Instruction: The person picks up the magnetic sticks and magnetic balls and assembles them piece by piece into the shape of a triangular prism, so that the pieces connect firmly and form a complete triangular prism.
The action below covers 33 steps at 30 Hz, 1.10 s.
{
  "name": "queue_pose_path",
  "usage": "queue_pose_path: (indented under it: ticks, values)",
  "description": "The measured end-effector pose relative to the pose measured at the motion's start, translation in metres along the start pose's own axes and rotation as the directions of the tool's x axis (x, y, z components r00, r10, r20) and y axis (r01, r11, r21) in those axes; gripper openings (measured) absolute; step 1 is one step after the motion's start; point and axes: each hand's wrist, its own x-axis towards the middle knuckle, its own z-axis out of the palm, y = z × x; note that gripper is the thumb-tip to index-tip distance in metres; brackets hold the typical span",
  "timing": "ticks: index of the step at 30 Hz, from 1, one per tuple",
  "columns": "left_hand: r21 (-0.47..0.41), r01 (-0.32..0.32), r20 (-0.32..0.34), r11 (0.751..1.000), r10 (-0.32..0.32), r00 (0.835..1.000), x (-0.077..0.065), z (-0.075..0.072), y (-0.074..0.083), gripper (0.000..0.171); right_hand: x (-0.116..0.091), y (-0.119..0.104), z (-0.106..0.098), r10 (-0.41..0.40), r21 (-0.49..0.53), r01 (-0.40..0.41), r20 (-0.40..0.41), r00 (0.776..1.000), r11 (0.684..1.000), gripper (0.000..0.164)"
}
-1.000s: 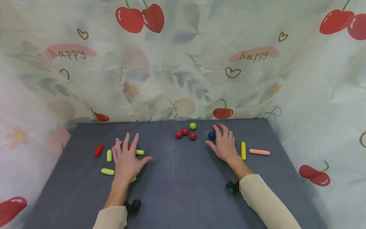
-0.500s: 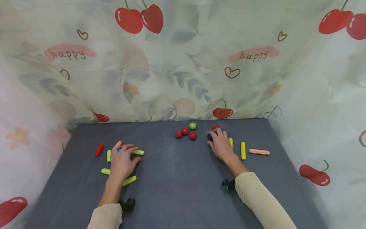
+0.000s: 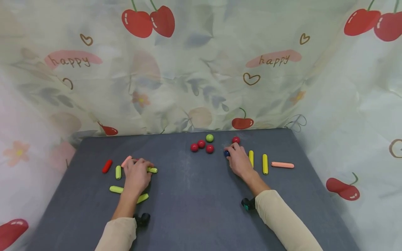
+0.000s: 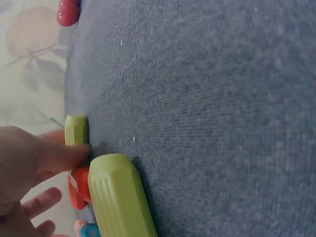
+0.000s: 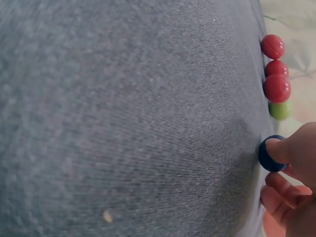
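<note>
In the head view my left hand (image 3: pixel 138 176) is over a group of ribbed toy rods at the left. Its thumb and fingers pinch a light green rod (image 4: pixel 75 129), whose end (image 3: pixel 153 170) shows past the fingers. Nearer the left wrist camera lies another light green rod (image 4: pixel 118 197), with red pieces (image 4: pixel 80 185) behind it. A pink rod (image 3: pixel 126 161) pokes out beyond the knuckles. My right hand (image 3: pixel 239 161) pinches a dark blue ball (image 5: pixel 269 157) between thumb and fingers, low over the table. Just beyond this hand sits a red ball (image 3: pixel 236 139).
Three red balls (image 3: pixel 209 149) and a green ball (image 3: pixel 209 138) cluster at the table's back middle. Right of my right hand lie two yellow rods (image 3: pixel 265 164) and a pink rod (image 3: pixel 282 165). A red rod (image 3: pixel 107 166) lies far left. Patterned cloth (image 3: pixel 201 87) hangs behind the dark table (image 3: pixel 194 209).
Both hands were spread above the pieces and have come down with fingers closing, the left on the light green rod, the right on the blue ball. The blue ball has shifted slightly nearer.
</note>
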Motion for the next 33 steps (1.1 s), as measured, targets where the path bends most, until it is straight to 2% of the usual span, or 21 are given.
queue_pose_path:
  ticks: [4,9,14,17,21,25,29,33]
  values:
    - [0.03,-0.031,0.033,0.999,0.03,0.999,0.003,0.001,0.0,0.021,-0.001,0.001,0.003,-0.003,0.004,0.004,-0.016,1.0,1.0,0.034]
    - [0.021,-0.051,0.048,0.998,0.05,0.998,0.004,0.0,-0.002,0.02,-0.003,0.001,0.005,-0.01,0.005,0.01,-0.042,0.999,1.0,0.034]
    - [-0.019,-0.024,0.073,1.0,0.025,0.997,0.003,0.0,0.0,0.023,-0.004,0.001,0.005,-0.008,0.015,0.009,-0.048,0.999,1.0,0.033]
    - [-0.048,0.003,0.064,0.999,0.0,0.998,0.003,-0.001,0.005,0.025,-0.005,0.0,0.004,-0.011,0.027,0.013,-0.05,0.999,1.0,0.033]
    - [-0.133,-0.005,0.019,0.991,0.008,1.0,0.001,-0.002,0.019,0.026,-0.009,-0.002,0.002,-0.001,0.053,0.003,-0.024,1.0,0.999,0.033]
    - [-0.27,-0.031,-0.017,0.962,0.028,0.999,-0.003,0.004,0.039,0.027,-0.014,-0.005,0.003,0.028,0.071,-0.029,0.025,0.999,0.997,0.034]
    - [-0.371,-0.052,-0.064,0.927,0.03,0.998,-0.008,0.015,0.064,0.027,-0.023,-0.008,0.005,0.028,0.086,-0.031,0.036,0.999,0.996,0.035]
    - [-0.401,-0.099,-0.103,0.911,0.063,0.993,-0.011,0.033,0.091,0.026,-0.034,-0.015,0.006,0.017,0.113,-0.022,0.038,0.999,0.993,0.036]
